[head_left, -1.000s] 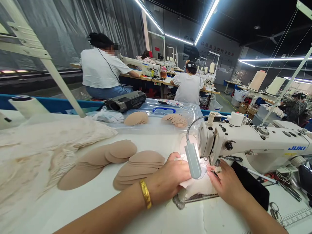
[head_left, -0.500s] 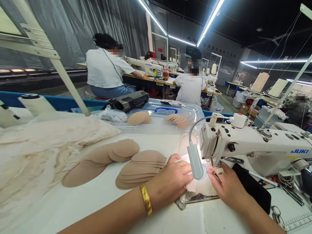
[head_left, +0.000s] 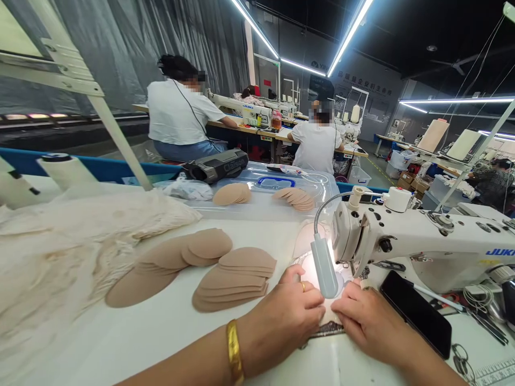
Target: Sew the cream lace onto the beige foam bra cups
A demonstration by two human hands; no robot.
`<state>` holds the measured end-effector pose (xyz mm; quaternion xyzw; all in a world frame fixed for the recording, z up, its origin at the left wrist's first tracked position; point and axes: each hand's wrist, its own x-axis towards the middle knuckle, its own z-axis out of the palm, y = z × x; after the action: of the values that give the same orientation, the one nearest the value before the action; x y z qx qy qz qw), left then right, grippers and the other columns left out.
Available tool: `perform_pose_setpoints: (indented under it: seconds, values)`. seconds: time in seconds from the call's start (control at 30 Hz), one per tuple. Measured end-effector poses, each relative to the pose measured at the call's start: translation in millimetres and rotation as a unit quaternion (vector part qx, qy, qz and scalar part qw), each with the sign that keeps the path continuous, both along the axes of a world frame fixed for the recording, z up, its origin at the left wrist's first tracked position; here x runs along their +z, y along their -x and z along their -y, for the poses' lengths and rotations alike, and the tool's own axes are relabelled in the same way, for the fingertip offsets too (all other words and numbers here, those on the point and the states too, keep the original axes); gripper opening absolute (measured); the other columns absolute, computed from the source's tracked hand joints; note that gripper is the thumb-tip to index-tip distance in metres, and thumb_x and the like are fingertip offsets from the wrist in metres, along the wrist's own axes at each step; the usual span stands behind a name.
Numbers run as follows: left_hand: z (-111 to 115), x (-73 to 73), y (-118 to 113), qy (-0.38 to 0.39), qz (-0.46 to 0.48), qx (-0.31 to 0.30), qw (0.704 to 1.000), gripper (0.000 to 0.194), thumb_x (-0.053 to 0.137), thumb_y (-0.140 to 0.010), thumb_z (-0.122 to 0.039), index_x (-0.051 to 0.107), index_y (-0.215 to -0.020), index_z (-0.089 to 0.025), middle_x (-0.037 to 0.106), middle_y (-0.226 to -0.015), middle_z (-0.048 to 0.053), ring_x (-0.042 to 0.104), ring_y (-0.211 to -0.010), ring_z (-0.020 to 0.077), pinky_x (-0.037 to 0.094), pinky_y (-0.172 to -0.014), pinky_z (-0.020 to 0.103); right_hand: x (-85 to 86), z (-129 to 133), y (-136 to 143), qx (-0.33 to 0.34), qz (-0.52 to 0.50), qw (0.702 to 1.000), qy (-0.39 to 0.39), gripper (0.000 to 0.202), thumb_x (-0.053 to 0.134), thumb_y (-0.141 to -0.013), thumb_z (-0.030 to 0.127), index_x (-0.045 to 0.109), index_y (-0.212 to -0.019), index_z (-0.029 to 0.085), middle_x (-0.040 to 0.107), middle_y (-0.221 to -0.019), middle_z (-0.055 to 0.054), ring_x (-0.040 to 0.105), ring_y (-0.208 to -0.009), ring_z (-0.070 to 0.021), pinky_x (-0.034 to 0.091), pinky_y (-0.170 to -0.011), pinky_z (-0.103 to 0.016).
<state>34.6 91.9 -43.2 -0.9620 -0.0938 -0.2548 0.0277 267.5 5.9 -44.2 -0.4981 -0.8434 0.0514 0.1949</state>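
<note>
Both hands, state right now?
Left hand: partly curled, on the pale cloth; can't tell if gripping.
Right hand: partly curled, close beside the lamp; can't tell if it grips the cloth.

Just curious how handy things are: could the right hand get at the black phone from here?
Probably yes: the black phone lies just right of the right hand, with nothing seeming to cover it or stand between them. That hand is at the pale fabric, though, so might first need freeing.
</note>
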Motion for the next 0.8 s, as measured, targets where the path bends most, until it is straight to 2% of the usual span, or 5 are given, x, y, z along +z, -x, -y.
perform_pose_setpoints:
  seconds: [0.2,0.43,0.53,0.67,0.8]
  values:
    - [-9.7,1.9,-5.4,0.000,-0.020,0.037,0.999,0.017,0.058,-0.094,-0.008,0.062,-0.083,-0.020,0.071,-0.084,0.000,0.066,-0.077,0.0215,0.041,-0.103,0.055,-9.0,-9.0,-0.3,-0.038,0.010,0.999,-0.030,0.022,0.046,-0.100,0.010,0.061,-0.092,0.023,0.058,-0.085,-0.003,0.051,-0.076,-0.0203,0.034,-0.066,-0.032]
    - [-22.2,6.5,-8.8,0.048,-0.021,0.049,0.997,0.023,0.056,-0.098,-0.008,0.067,-0.085,-0.022,0.075,-0.088,-0.001,0.067,-0.085,0.0220,0.035,-0.106,0.053,-15.0,-13.5,1.1,-0.072,-0.009,0.997,-0.030,0.016,0.048,-0.101,0.014,0.060,-0.099,0.024,0.062,-0.096,-0.004,0.054,-0.086,-0.0220,0.038,-0.074,-0.032]
    - [-33.6,13.6,-4.4,0.034,-0.014,0.141,0.989,0.025,0.052,-0.098,-0.009,0.069,-0.088,-0.023,0.077,-0.098,0.004,0.068,-0.095,0.0259,0.036,-0.103,0.052,-14.8,-12.8,1.2,-0.077,0.004,0.997,-0.030,0.015,0.048,-0.101,0.014,0.058,-0.096,0.024,0.061,-0.094,-0.004,0.054,-0.086,-0.0226,0.037,-0.074,-0.032]
    - [-57.9,14.3,8.0,0.040,0.015,0.288,0.957,0.042,0.039,-0.092,0.003,0.072,-0.113,-0.015,0.062,-0.149,0.024,0.058,-0.136,0.0403,0.033,-0.106,0.063,-12.8,-11.9,1.6,-0.086,0.021,0.996,-0.023,0.015,0.047,-0.100,0.015,0.052,-0.088,0.023,0.059,-0.089,-0.003,0.050,-0.080,-0.0216,0.034,-0.069,-0.032]
    - [-69.7,8.5,17.9,0.064,-0.050,0.230,0.970,0.046,0.041,-0.082,0.009,0.073,-0.100,-0.018,0.075,-0.134,0.014,0.061,-0.137,0.0352,0.031,-0.114,0.061,-10.0,-12.5,2.5,-0.086,0.017,0.996,-0.020,0.015,0.048,-0.100,0.015,0.053,-0.089,0.023,0.059,-0.089,-0.003,0.049,-0.078,-0.0207,0.033,-0.069,-0.032]
